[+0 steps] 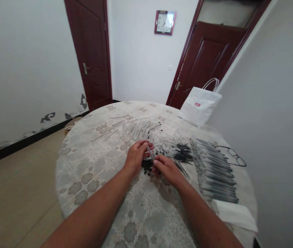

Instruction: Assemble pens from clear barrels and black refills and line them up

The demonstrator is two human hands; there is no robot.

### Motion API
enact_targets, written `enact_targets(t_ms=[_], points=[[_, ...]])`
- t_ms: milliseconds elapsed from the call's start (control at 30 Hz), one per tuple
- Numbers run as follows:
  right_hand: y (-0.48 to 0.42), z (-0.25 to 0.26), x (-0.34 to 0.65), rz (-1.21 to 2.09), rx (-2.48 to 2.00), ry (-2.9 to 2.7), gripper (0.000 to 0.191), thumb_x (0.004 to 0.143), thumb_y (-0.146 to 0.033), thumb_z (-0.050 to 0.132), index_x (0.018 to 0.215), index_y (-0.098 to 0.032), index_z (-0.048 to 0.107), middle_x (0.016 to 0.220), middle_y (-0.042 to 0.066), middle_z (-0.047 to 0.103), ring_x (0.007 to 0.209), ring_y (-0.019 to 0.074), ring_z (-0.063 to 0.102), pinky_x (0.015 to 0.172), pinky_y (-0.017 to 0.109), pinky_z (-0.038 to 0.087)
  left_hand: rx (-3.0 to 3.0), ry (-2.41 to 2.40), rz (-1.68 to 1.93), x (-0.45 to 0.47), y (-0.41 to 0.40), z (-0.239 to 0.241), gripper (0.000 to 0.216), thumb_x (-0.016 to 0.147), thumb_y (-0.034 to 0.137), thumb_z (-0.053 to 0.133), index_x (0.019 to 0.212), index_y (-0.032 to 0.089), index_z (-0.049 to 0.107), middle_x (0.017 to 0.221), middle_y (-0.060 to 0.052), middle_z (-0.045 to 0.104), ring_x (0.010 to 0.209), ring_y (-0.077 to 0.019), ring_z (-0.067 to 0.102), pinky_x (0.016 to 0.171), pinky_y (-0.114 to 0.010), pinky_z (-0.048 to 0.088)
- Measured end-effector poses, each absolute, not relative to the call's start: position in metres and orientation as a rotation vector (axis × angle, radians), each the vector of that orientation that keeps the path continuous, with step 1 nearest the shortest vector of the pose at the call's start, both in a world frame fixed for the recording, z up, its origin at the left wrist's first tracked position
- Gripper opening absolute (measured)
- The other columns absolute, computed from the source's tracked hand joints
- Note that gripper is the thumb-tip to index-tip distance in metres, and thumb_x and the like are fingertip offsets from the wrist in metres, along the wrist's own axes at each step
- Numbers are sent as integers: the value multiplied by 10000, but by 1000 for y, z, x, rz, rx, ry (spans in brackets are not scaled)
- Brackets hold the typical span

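Over the middle of the table, a clear pen barrel (150, 152) slants between my two hands. Its upper end is pinched by the thumb and fingers of my left hand (137, 154). At the lower end, the fingers of my right hand (167, 168) close around it; what else they hold is hidden. Small black pen caps (146, 166) lie heaped under my hands. Just beyond are loose clear barrels (139, 128) and a pile of small whitish parts (163, 144). Dark pen refills (184, 152) lie bunched to the right of my right hand.
Rows of pens (215, 172) cover the table's right side, with eyeglasses (235, 156) beside them. A white paper bag (200, 105) stands at the back right. Folded white material (235, 214) lies at the near right. The round table has a patterned tablecloth (89, 172).
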State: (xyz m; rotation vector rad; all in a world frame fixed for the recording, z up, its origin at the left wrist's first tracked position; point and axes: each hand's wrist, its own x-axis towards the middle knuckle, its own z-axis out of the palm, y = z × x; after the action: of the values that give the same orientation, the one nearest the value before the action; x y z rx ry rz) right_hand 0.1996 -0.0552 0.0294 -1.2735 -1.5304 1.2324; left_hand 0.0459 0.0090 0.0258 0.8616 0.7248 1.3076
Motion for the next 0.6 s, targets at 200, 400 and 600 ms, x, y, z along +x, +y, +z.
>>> enact_targets(t_ms=[200,400,600], points=[[-61,56,205,412,-1452,-1918,161,951,-248,537,1038,-207,667,899,23,697,826,152,627,776,254,435,1251,764,1209,43,0,38,356,811,435,716,1039,162,702,1021,-93,747,948,-249,714,780,-375,615],[-65,90,260,-8,-1731,-2122,145,933,-234,593,998,-184,713,961,68,647,952,178,587,876,265,419,1261,889,1226,43,1,39,393,840,497,662,1005,142,701,924,-92,749,801,-223,719,672,-340,621],[-53,118,359,-488,-2246,-1966,245,966,-249,519,1125,-182,693,1034,113,637,1020,218,572,912,292,401,1309,945,1177,43,3,36,390,831,522,660,943,150,701,893,-79,748,751,-203,710,634,-303,604]])
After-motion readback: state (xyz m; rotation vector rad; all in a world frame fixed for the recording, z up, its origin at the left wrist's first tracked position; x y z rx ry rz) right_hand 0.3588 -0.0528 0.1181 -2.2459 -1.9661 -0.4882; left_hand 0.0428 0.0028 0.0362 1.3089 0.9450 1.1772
